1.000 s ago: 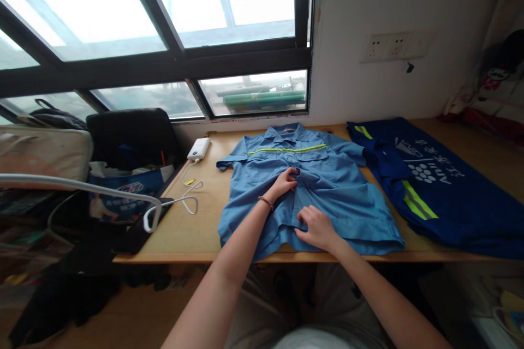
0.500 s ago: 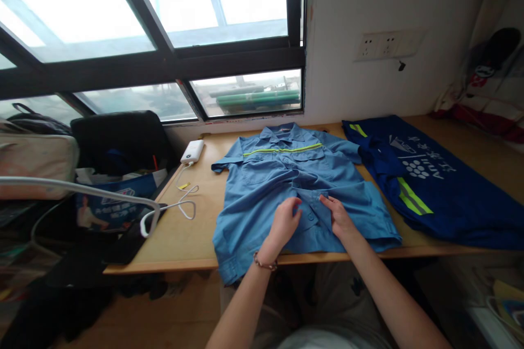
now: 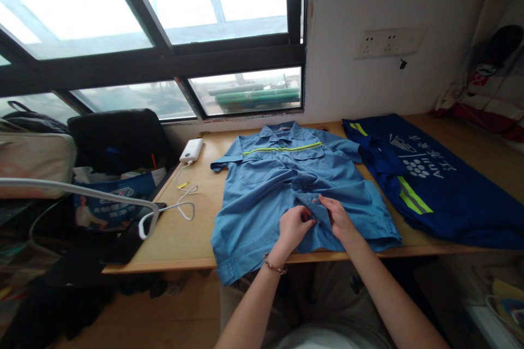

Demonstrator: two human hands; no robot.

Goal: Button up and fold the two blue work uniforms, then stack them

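A light blue short-sleeved work shirt (image 3: 262, 185) with a yellow-green stripe across the chest lies front up on the wooden table (image 3: 192, 234), its hem hanging over the near edge. My left hand (image 3: 295, 224) pinches the shirt's front placket near the lower buttons. My right hand (image 3: 336, 217) pinches the other side of the same placket, right beside the left hand. A bead bracelet sits on my left wrist.
A dark blue garment (image 3: 426, 180) with white print and yellow-green stripes lies to the right. A white power bank (image 3: 191, 150) with a cable lies at the table's left. Bags (image 3: 118, 142) and a white hanger (image 3: 82, 193) crowd the left side. A wall socket (image 3: 388, 42) is above.
My left hand came down from the shirt's chest to the lower placket. My right hand moved up slightly, and both now meet, pinching the placket together.
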